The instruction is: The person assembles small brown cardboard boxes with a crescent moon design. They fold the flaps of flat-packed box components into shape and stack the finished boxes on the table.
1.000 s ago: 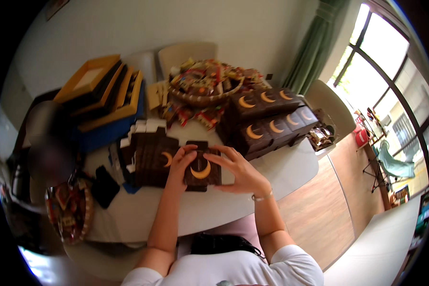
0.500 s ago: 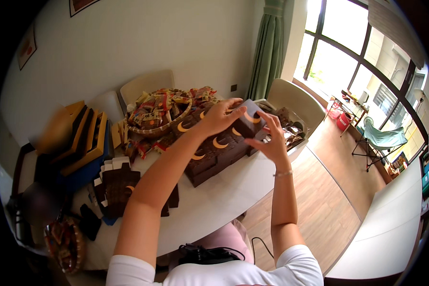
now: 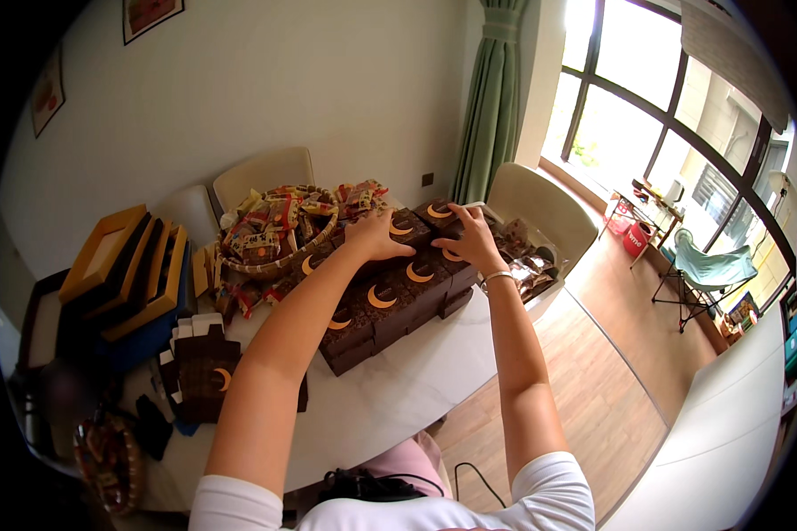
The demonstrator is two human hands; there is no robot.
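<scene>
Fingers (image 3: 463, 217) of the right hand (image 3: 480, 243) stand part-open from the thumb, up against the far-end box (image 3: 432, 211); the left hand (image 3: 367, 239) lies half-spread over a neighbouring box (image 3: 412, 223) — whether either truly grips, the head view cannot tell. Dark moon-marked boxes (image 3: 394, 310) stand in rows on the white table (image 3: 434, 363), beside the wicker basket (image 3: 279, 268). A hard squeeze could shunt the row out of line — or the left forearm (image 3: 303, 314), crossing low over the boxes, might drag one askew.
</scene>
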